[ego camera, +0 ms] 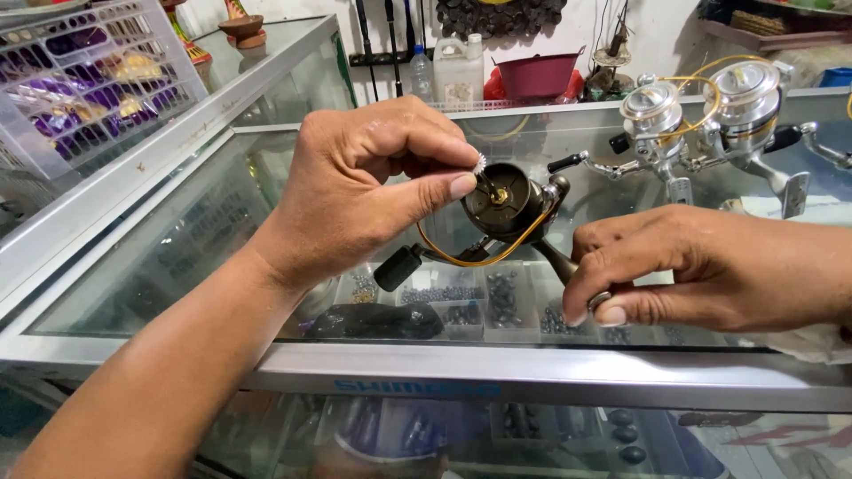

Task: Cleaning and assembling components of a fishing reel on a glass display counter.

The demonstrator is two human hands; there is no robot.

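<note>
**Spinning reel held over glass desk, both hands on it**

Far left: white plastic basket (98, 71) with purple packets, sitting on the adjoining glass case.

Left hand (373, 191): thumb and fingers pinched together on a small white toothed part (480, 163), right at the top of the reel's shaft. Hand is above the glass, not resting on it.

Centre: dark spinning reel (508, 206), spool off, rotor face towards the camera, brass nut visible in the middle. Gold bail wire loops under it; black handle knob (399, 267) hangs low left. Reel is in the air over the glass desk (497, 368), just right of the left thumb.

Under the glass: compartment tray of small grey lead weights (497, 302).

Right hand (701, 266): fingers closed around the reel's foot and stem, thumb tucked under. Grip detail partly hidden by the knuckles.

Back right: two silver spinning reels (710, 115) with gold bails, standing on the desk top, well apart from both hands. Behind them a maroon tub (539, 75) and a white jug (457, 75) by the wall.
</note>
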